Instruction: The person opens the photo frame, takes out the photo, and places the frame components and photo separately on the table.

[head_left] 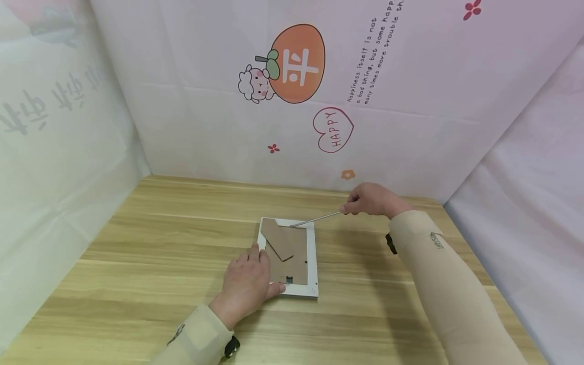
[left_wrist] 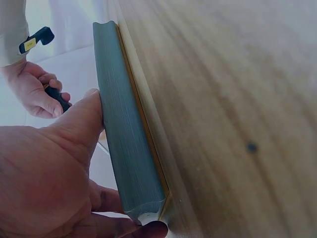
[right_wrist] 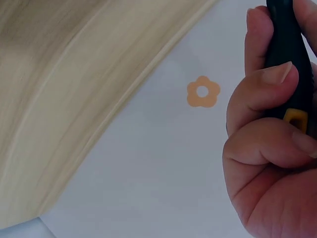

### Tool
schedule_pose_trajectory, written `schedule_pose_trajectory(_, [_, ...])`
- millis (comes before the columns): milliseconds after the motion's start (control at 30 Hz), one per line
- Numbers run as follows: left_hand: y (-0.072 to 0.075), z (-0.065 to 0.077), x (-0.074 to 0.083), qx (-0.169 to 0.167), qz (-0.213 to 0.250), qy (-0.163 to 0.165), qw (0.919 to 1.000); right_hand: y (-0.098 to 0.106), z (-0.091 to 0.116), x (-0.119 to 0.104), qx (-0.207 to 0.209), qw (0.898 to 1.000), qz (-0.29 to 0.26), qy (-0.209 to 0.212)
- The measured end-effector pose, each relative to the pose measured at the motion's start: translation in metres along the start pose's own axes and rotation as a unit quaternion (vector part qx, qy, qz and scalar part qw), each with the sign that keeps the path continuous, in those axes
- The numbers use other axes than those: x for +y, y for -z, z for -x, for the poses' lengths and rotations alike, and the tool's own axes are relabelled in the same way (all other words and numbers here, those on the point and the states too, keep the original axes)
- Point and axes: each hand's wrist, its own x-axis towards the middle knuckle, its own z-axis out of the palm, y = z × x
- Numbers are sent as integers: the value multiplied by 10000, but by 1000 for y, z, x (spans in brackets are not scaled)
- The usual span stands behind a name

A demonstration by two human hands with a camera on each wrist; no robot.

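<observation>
A white picture frame (head_left: 312,258) lies back side up on the table, its brown backing board (head_left: 296,268) and slanted easel leg (head_left: 279,241) showing. My left hand (head_left: 248,281) grips the near left corner, thumb along the near edge and fingers on the left side. The left wrist view shows that hand against the frame's grooved outer edge (left_wrist: 121,119). With curled fingers my right hand (head_left: 371,199) holds a screwdriver (head_left: 325,216) by its dark handle (right_wrist: 290,54). Its long metal shaft slants down leftward, the tip at the far inner edge of the frame.
The wood-grain table (head_left: 159,263) ends at a printed white cloth backdrop (head_left: 205,126) just beyond the frame. White cloth walls stand at the left (head_left: 59,177) and right (head_left: 538,167). Small metal clips (head_left: 289,280) sit around the backing board.
</observation>
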Motion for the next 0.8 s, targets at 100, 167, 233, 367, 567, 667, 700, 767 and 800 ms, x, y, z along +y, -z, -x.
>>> schedule_pose_trajectory(100, [1, 1, 1, -15, 16, 3, 10000, 1, 0, 1, -93, 9999, -110, -94])
schedule_pose_trajectory(167, [2, 1, 1, -40, 38, 13, 10000, 0, 1, 2, -77, 9998, -112, -109])
schedule_pose_trajectory(233, [3, 2, 2, -50, 38, 7, 10000, -3, 3, 3, -23, 9999, -23, -124])
schedule_pose_trajectory(367, [3, 2, 2, -32, 11, -21, 10000, -13, 11, 4, 74, 9992, 393, -64])
schedule_pose_trajectory(567, [3, 2, 2, 3, -26, -5, 10000, -34, 27, 9, 374, 9967, 711, 154])
schedule_pose_trajectory(667, [2, 1, 2, -3, -2, 18, 10000, -43, 33, 13, 656, 9958, 548, 325])
schedule_pose_trajectory(700, [3, 1, 2, -7, 14, 20, 10000, -46, 35, 15, 729, 9954, 505, 351])
schedule_pose_trajectory(767, [3, 1, 3, -21, 23, 27, 10000, -50, 39, 18, 801, 9955, 348, 360])
schedule_pose_trajectory(800, [3, 1, 3, -30, 22, 38, 10000, -51, 42, 19, 793, 9961, 231, 316])
